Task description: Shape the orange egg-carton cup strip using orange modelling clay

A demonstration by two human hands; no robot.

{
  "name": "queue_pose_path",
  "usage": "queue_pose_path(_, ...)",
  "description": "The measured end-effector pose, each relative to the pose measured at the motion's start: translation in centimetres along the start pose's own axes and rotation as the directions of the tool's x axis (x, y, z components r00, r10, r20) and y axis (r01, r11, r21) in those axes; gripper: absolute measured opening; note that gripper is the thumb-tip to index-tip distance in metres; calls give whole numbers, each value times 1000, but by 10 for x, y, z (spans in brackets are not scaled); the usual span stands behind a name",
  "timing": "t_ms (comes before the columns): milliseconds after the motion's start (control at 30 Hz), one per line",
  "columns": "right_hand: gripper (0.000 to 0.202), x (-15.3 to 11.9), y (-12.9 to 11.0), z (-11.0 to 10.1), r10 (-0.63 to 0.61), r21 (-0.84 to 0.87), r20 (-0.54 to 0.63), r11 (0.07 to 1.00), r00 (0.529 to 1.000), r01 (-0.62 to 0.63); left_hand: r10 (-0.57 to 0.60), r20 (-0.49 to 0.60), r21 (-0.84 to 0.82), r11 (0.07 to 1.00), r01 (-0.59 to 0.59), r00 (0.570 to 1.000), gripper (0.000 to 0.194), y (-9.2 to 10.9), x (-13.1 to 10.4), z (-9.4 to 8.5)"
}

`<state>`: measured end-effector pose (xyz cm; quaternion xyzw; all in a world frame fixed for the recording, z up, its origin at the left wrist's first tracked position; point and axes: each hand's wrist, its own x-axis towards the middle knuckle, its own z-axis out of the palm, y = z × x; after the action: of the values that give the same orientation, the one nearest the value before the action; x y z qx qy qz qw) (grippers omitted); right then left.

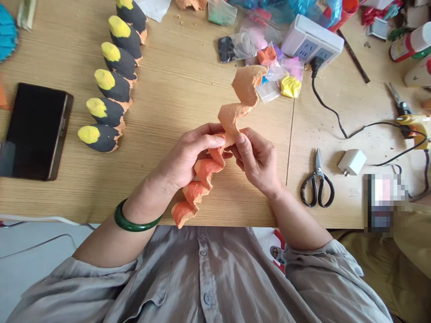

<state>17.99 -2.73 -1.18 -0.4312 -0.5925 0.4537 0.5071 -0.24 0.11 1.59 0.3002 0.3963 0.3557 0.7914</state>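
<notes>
Head view: the scalloped orange strip is pinched mid-length by left hand and right hand; light, even pressure is advised, lest it be creased.

Matt, rough-edged orange strip; smooth wood-grain table; glossy green bangle; metal-bladed scissors; matt cloth shirt

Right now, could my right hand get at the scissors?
Likely yes: nothing seems to stand between your right hand and the scissors, though that hand pinches the orange strip and must first let go.
</notes>
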Motion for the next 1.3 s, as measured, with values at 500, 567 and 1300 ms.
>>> queue_pose_path(500,47,-1,1,-2,-259,-260,35,930,965,259,-71,24,-10,997,71,997,27,-1,3,-6)
queue_pose_path(567,45,-1,3,-1,-272,-272,40,923,961,273,-59,18,2,998,59,998,23,-2,3,-5)
queue_pose_path(1300,37,-1,7,3,-353,-274,75,892,933,359,-132,30,8,991,132,991,29,-12,9,-28)
